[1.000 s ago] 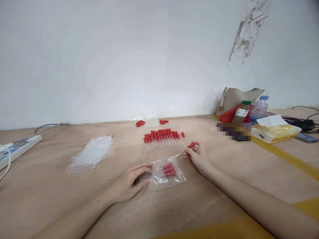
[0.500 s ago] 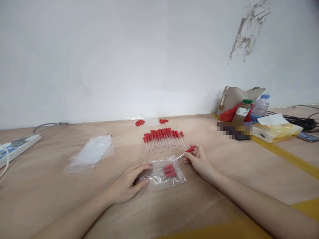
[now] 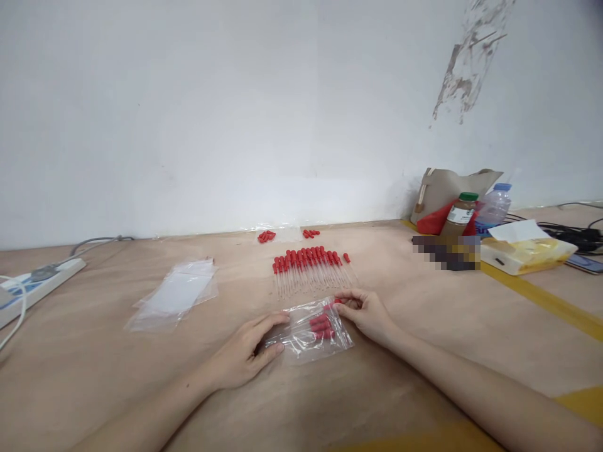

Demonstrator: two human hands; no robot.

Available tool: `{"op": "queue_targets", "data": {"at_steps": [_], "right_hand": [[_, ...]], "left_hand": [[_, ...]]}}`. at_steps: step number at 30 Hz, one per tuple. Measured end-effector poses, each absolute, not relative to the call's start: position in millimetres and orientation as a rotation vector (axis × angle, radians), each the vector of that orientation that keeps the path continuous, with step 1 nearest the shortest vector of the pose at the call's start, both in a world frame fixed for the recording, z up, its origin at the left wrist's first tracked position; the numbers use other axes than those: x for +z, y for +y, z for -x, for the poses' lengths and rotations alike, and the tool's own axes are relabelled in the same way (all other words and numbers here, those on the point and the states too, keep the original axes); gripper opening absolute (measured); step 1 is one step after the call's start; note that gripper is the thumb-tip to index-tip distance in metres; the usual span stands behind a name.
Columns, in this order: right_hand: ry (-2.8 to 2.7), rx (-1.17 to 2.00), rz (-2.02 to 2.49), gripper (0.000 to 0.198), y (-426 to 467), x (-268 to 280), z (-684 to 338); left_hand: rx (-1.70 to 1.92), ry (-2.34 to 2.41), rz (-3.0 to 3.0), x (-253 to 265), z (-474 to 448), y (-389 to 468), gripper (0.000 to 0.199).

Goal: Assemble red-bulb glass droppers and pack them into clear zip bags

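Note:
A clear zip-lock bag (image 3: 298, 353) lies flat in front of me with several red-bulbed glass droppers (image 3: 322, 326) inside, their bulbs toward its right end. My left hand (image 3: 245, 351) holds the bag's left end, thumb and fingers on either side of it. At the bag's right opening, my right hand (image 3: 370, 317) pinches another dropper (image 3: 336, 302) by its red bulb; its tube is inside the bag. Just beyond, a row of droppers (image 3: 308, 258) lies side by side, bulbs away from me.
Empty zip bags (image 3: 176, 292) lie in a stack at left, near a power strip (image 3: 66, 276). Loose red bulbs (image 3: 266, 236) sit by the wall. At right are a tissue pack (image 3: 527, 251), a green-capped bottle (image 3: 461, 213), a clear bottle (image 3: 494, 204) and a beige bag (image 3: 452, 182).
My right hand has moved left and slightly down toward me, sliding the dropper into the bag's opening. My left hand stays at the bag's left end.

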State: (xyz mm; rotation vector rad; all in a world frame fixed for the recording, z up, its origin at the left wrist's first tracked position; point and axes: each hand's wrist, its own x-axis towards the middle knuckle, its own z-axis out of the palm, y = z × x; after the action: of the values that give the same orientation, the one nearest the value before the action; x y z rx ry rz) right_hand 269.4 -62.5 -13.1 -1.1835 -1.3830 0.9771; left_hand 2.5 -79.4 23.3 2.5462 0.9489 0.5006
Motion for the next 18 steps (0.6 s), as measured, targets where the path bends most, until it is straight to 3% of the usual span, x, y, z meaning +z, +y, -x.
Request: {"op": "queue_targets", "data": {"at_steps": [11,18], "right_hand": [[-1.590,1.130,1.062,0.049,-69.1,-8.9,-270.5],[-1.513,0.381,1.677,0.016,-2.1,7.7,-317.0]], "left_hand": [[0.497,0.939,-2.559,22.1,-3.5,-78.4,0.036],[0.464,0.843,-2.595,18.7,-1.1,-77.2,0.031]]}}
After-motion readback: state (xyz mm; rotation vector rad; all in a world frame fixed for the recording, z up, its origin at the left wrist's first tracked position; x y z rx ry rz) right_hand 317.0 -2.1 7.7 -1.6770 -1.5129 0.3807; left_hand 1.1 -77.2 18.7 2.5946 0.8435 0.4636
